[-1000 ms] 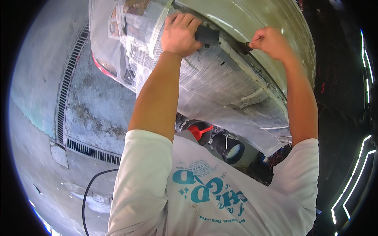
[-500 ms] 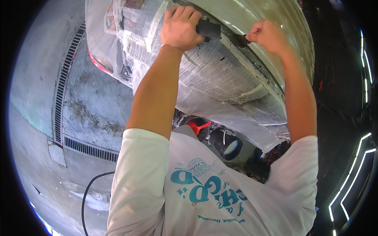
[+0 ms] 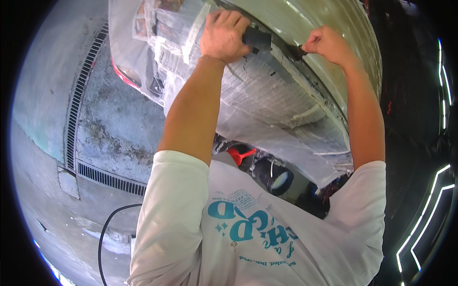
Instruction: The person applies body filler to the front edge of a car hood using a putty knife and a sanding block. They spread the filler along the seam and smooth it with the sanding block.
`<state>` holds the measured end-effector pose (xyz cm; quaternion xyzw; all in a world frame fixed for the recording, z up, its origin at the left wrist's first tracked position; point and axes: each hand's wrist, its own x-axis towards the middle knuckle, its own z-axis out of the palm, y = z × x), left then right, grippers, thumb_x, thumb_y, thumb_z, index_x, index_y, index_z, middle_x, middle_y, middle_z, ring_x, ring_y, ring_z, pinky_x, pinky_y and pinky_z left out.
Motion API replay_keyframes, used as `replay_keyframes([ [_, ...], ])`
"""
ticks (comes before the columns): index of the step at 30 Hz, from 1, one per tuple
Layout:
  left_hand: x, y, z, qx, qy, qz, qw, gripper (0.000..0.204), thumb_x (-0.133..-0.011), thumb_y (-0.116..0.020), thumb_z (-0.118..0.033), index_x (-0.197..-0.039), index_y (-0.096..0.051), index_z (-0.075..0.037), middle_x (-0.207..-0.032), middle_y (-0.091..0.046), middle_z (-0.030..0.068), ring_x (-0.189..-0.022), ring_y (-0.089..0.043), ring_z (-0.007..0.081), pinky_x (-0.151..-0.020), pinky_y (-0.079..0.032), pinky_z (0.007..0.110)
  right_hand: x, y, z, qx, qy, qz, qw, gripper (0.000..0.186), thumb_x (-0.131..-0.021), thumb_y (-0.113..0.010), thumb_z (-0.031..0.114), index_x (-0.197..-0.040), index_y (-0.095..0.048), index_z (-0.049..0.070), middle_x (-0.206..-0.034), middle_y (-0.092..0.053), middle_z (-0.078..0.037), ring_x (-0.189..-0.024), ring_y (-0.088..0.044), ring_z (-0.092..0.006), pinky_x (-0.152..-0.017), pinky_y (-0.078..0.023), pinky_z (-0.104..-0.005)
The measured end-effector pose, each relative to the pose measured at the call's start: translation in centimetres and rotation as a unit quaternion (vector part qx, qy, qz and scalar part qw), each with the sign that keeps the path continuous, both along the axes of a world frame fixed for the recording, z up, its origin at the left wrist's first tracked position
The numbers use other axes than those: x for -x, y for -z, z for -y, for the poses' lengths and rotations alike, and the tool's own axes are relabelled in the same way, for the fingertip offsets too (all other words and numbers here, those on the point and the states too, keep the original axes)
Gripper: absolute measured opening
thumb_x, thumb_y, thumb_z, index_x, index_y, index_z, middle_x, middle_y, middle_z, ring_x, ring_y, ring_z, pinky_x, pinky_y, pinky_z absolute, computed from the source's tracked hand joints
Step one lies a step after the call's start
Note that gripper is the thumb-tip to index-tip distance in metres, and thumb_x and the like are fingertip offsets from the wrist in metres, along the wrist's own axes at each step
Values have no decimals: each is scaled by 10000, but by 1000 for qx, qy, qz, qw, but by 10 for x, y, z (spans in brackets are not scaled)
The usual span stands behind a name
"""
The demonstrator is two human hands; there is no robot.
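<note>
My left hand rests on the masked vehicle body, thumb and fingers around a flat black rectangular piece that looks like sandpaper. Striped paper masking lies beneath this hand, held by pale tape strips. Farther right, my right hand is closed in a pinch at the dark gap beside a glossy beige-green panel. A small dark bit shows at its fingertips; its kind is unclear.
Clear plastic film hangs below the paper. Near my body stand a black bucket and a dark container with a red-handled scoop. A floor drain grate runs along the left. A black hose curves over the concrete.
The whole view has shifted slightly, so the vehicle and both hands appear a little to the right and lower. Both hands keep their grips and stay at about the same places on the vehicle.
</note>
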<state>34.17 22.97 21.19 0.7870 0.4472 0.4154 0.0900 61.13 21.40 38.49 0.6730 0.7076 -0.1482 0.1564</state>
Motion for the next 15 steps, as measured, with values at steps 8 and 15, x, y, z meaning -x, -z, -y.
replay_keyframes([
  [8, 0, 11, 0, -2, -19, 6, 1000, 505, -616, -848, -300, -1096, -735, -189, -1136, -686, -10, -1207, -610, 244, -1114, -402, 430, 60, 4, 54, -191, -66, 121, 972, 270, -851, -842, 302, -938, -756, 61, -776, -720, -151, -725, -705, -324, -687, -537, -443],
  [15, -6, 9, 1, -7, -13, 25, 1000, 486, -606, -847, -282, -1066, -736, -172, -1117, -691, -3, -1199, -612, 254, -1112, -403, 430, 15, -3, -1, -33, 30, 6, 999, 256, -865, -824, 294, -915, -754, 52, -862, -755, -165, -745, -704, -337, -711, -548, -446],
])
